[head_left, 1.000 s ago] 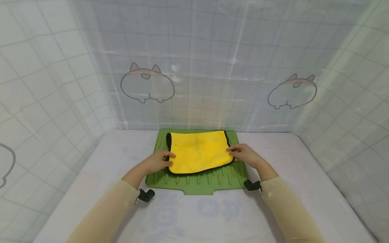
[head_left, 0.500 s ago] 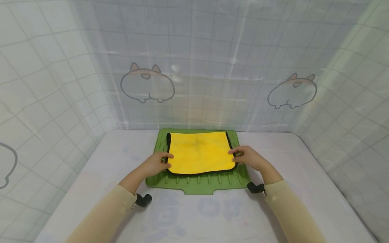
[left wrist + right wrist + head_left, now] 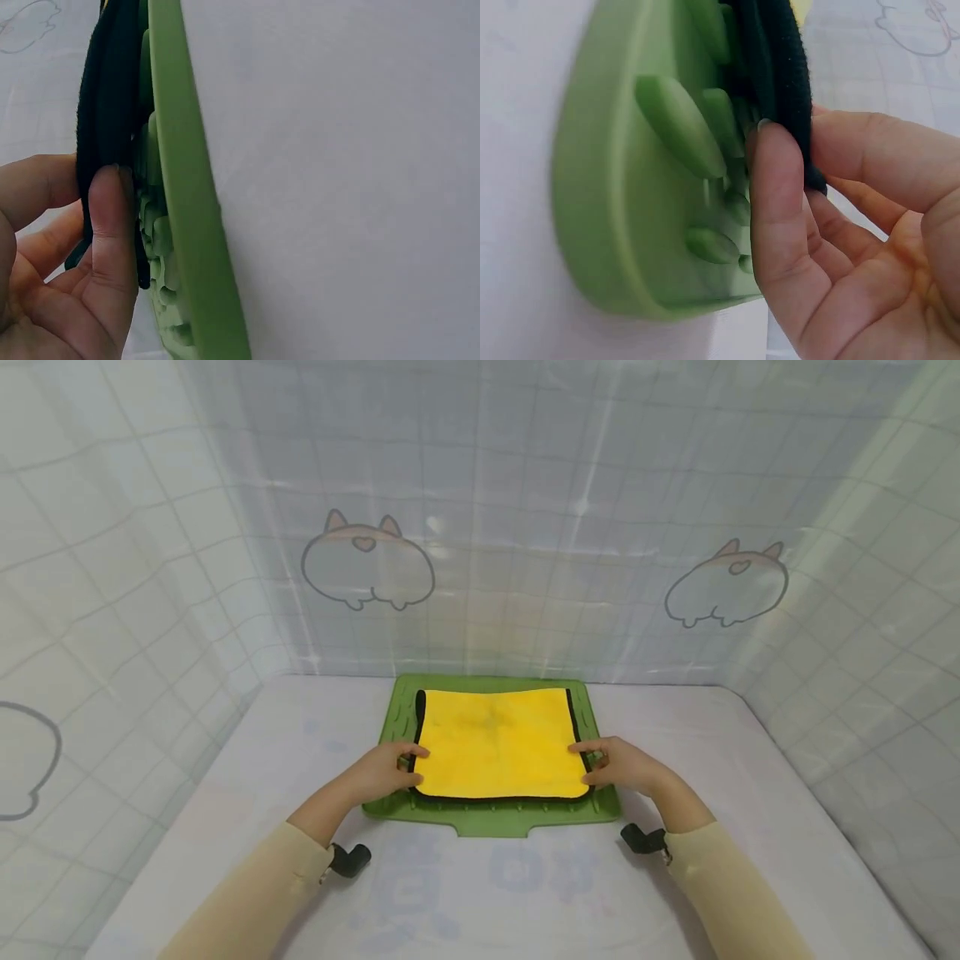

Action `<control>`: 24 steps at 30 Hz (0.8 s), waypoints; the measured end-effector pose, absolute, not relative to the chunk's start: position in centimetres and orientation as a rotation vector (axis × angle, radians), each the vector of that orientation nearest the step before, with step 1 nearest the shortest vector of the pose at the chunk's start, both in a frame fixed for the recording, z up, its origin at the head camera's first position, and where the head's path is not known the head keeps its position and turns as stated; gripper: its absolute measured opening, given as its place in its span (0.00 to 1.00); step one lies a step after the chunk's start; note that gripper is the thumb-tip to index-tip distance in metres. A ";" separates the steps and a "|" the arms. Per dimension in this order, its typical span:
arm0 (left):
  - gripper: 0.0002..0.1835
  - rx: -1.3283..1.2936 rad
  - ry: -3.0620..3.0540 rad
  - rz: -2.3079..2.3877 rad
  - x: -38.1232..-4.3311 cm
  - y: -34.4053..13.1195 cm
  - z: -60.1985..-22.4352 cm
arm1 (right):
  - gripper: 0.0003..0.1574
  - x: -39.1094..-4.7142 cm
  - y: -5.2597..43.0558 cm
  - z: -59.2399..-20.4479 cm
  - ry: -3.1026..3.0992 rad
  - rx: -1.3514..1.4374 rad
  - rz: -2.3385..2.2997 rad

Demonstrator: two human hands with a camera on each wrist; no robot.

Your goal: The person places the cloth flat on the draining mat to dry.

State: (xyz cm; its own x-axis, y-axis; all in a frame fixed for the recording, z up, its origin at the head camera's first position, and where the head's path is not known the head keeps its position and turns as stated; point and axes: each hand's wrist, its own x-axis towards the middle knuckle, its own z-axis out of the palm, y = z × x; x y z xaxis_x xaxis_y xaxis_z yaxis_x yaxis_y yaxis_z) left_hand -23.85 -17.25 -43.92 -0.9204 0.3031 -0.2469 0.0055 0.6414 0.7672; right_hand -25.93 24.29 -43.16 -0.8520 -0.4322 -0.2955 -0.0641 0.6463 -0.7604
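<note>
A yellow cloth with black edging lies folded over the green ribbed tray, its left side showing a thick rounded fold. My left hand pinches the cloth's left edge near the front corner. On the opposite side, my right hand pinches the right edge, also near the front. In the left wrist view, thumb and forefinger hold the dark edging just above the tray's ribs. The right wrist view has the edging between thumb and forefinger, beside raised green ribs. The cloth covers most of the tray.
The tray rests on a white cloth-covered table with faint printed shapes. A grid-patterned curtain stands close behind it, and similar walls flank both sides. Black wrist-mounted devices hang by both sleeves.
The cloth's right edge has moved right and toward me, and its front edge now lies straighter. Both hands have slid toward me, the right one also outward.
</note>
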 end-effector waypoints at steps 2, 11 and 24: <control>0.22 0.246 2.518 1.149 -23.7 -17.3 -44.0 | 0.35 -25.7 24.3 -43.2 2.419 -0.390 -1.076; 0.23 0.239 2.562 1.061 -23.3 -17.6 -44.2 | 0.38 -24.8 23.7 -43.9 2.440 -0.305 -1.078; 0.24 0.291 2.594 0.960 -22.6 -17.4 -44.1 | 0.39 -23.8 22.9 -43.9 2.552 -0.232 -1.018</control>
